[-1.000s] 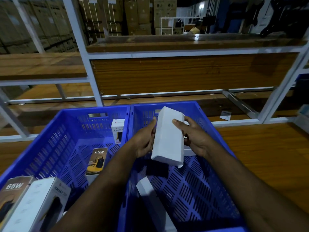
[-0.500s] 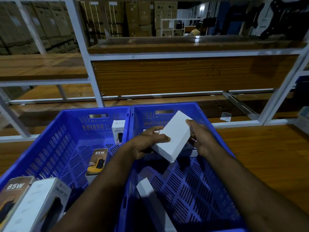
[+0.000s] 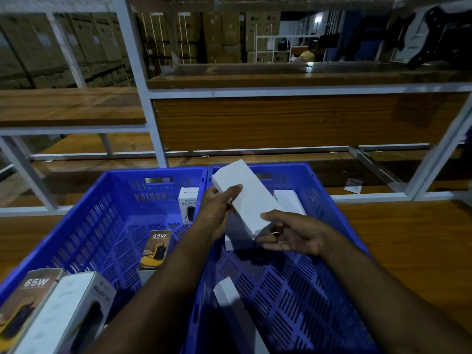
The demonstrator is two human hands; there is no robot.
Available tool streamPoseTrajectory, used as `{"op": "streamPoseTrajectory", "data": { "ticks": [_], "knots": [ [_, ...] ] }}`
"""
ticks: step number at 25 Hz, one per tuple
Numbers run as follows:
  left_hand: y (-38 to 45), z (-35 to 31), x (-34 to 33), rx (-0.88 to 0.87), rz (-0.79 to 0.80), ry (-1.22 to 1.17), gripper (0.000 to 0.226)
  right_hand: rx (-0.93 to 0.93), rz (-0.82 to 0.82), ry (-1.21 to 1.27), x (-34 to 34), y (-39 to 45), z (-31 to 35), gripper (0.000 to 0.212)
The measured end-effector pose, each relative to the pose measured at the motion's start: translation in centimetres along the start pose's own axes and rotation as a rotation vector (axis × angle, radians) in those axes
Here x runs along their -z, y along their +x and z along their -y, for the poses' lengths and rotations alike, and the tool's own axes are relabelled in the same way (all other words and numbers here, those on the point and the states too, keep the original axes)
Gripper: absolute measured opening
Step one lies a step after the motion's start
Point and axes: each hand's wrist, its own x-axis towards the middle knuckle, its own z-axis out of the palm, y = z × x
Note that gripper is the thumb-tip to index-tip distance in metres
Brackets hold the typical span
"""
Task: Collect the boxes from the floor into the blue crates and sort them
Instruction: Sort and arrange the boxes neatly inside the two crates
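Observation:
A plain white box (image 3: 249,196) is tilted over the right blue crate (image 3: 327,198). My left hand (image 3: 217,213) grips its far end with the thumb across the top. My right hand (image 3: 293,233) holds the near lower end, thumb on the face and fingers curled below. Two more white boxes lie in this crate, one at the far side (image 3: 288,201) and one near me (image 3: 229,300). The left blue crate (image 3: 84,226) holds a white HALLEY box (image 3: 187,204) standing at its far wall and a 65W box (image 3: 155,249) flat on its floor.
A 65W box (image 3: 23,300) and a white HALLEY box (image 3: 66,318) sit at the near left corner. Both crates rest on a wooden surface (image 3: 408,238). A white metal rack (image 3: 143,98) with wooden shelves rises just behind. Stacked cartons fill the background.
The white box has swung round in my hands: its far end now points up-left and my right hand has slid to its near end. The view has shifted slightly.

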Motion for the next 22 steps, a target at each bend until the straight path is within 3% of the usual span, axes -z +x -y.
{"op": "streamPoseTrajectory", "data": {
  "ticks": [4,9,11,15,16,19,22],
  "knots": [
    [-0.4,0.3,-0.1,0.026,0.145,0.174,0.040,-0.033,0.067,-0.170,-0.4,0.1,-0.6,0.060],
    [-1.2,0.6,-0.3,0.003,0.343,0.564,0.031,0.251,-0.118,-0.038,-0.4,0.4,-0.1,0.041],
    [-1.2,0.6,-0.4,0.078,0.352,0.572,0.029,0.317,-0.170,0.057,0.0,0.5,0.3,0.042],
    [-1.2,0.8,0.0,0.215,0.368,0.619,0.077,0.362,-0.335,0.234,0.5,0.7,1.0,0.029],
    [-1.3,0.8,-0.1,0.205,0.372,0.673,0.079,0.377,-0.391,0.288,1.0,0.8,1.2,0.033],
    [-1.4,0.5,-0.5,-0.002,0.196,0.585,0.074,0.392,-0.460,0.450,2.6,0.8,1.4,0.048],
    [-0.7,-0.1,0.0,-0.212,-0.045,0.317,0.076,0.297,-0.387,0.404,2.4,0.4,1.4,0.025]
  ]
}}
